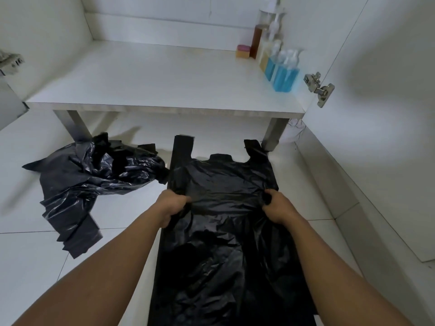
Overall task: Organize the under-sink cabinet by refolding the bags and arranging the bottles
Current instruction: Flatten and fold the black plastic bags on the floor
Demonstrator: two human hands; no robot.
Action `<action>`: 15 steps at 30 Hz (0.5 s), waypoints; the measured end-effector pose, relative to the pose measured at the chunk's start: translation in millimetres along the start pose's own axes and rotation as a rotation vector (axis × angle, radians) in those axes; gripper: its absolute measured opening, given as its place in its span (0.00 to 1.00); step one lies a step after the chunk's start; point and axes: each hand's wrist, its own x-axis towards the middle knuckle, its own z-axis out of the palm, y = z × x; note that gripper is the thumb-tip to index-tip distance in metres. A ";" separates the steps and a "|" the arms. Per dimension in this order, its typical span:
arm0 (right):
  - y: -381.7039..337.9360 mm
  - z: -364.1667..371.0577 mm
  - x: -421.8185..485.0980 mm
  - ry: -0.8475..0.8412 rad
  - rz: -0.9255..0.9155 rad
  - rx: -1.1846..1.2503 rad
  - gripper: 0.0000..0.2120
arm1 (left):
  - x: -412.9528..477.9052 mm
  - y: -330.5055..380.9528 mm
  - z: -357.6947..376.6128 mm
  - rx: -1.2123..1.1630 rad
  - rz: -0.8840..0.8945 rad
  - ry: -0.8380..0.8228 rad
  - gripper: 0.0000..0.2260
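Black bag (223, 231): flat on floor (35, 255), before front edge of shelf (164, 109). Left hand (173, 205), right hand (279, 205): fingers (183, 199) curled, pinching its side edges. Step: refolding. Next, likely: folding sides inward evenly.

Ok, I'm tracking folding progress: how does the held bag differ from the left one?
The held bag lies spread flat; the left bag is crumpled in a heap. The left hand and right hand grip the held bag's edges; nothing touches the left bag. Both are black plastic.
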 end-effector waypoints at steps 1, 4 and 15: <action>0.3 1.4 0.1 -0.002 -0.009 -0.008 0.28 | 0.1 0.8 -0.4 -0.020 -0.001 -0.022 0.14; 0.6 6.6 -4.6 0.085 -0.029 -0.086 0.30 | -1.1 2.8 -0.6 0.040 0.121 -0.070 0.14; 16.8 90.4 -56.0 0.367 -0.192 -0.639 0.18 | 7.1 -16.3 -7.0 0.196 0.156 0.114 0.23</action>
